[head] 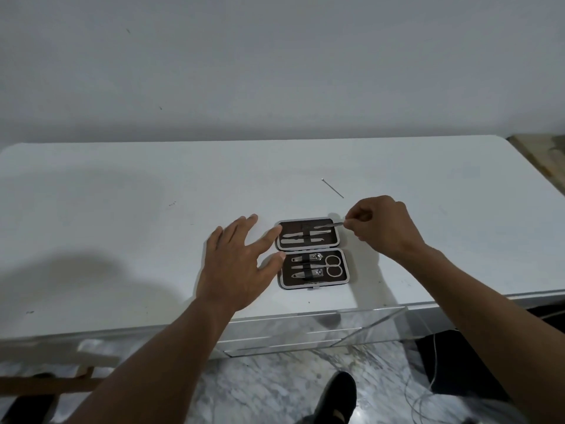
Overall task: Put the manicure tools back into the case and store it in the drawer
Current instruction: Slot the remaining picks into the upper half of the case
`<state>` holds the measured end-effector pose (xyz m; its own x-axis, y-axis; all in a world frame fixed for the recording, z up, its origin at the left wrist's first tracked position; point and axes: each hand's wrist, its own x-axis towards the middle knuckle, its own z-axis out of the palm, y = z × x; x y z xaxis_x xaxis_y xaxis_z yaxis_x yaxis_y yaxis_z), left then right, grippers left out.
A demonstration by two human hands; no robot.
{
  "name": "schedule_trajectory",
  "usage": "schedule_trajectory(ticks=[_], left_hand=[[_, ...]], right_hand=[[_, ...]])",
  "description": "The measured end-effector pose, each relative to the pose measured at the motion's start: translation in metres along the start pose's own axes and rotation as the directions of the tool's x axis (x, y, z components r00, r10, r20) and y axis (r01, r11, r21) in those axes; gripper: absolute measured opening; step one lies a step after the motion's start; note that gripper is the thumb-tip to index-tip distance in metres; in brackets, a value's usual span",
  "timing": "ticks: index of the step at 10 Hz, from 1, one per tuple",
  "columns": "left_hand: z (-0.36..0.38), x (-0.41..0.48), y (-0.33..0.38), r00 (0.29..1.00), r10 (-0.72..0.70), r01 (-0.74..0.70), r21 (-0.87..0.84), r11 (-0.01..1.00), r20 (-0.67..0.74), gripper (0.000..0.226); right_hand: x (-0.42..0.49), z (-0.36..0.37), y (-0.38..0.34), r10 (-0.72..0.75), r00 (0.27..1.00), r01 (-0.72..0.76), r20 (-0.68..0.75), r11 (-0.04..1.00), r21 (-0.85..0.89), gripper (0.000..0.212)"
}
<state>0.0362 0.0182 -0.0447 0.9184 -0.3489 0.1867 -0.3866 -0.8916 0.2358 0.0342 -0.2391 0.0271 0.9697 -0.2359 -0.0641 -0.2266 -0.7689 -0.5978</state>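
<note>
Manicure tool (335, 224) — thin, stiff steel, likely light and slippery — pinched at its end in right hand (382, 229); left hand (238, 258) splayed wide, touching case (312, 284) beside it.

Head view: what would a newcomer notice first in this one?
The open manicure case lies mid-table, tools strapped in both halves. The right hand pinches a thin metal tool at its far right corner, the left hand spread against its left edge. One slim tool lies loose on the white table behind.
</note>
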Motion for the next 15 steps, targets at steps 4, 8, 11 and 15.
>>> schedule_trajectory(ticks=[4,8,11,15], left_hand=[[-0.001,-0.001,0.000,1.000,-0.002,0.002,-0.018,1.000,0.002,0.051],[0.001,0.000,0.000,1.000,-0.013,0.013,-0.026,1.000,-0.009,0.050],[0.000,0.000,0.001,1.000,-0.019,0.019,-0.029,0.999,0.000,0.051],[0.000,0.001,0.001,1.000,-0.018,0.018,-0.042,0.999,0.005,0.052]], right_hand=[[0.009,-0.002,-0.005,-0.268,0.957,0.290,0.112,0.905,-0.310,0.016],[0.013,-0.005,-0.013,-0.330,0.922,0.386,0.205,0.832,-0.398,0.023],[0.014,0.011,-0.024,-0.349,0.913,0.406,0.213,0.831,-0.379,0.022],[0.014,0.024,-0.032,-0.313,0.928,0.367,0.201,0.858,-0.360,0.015]])
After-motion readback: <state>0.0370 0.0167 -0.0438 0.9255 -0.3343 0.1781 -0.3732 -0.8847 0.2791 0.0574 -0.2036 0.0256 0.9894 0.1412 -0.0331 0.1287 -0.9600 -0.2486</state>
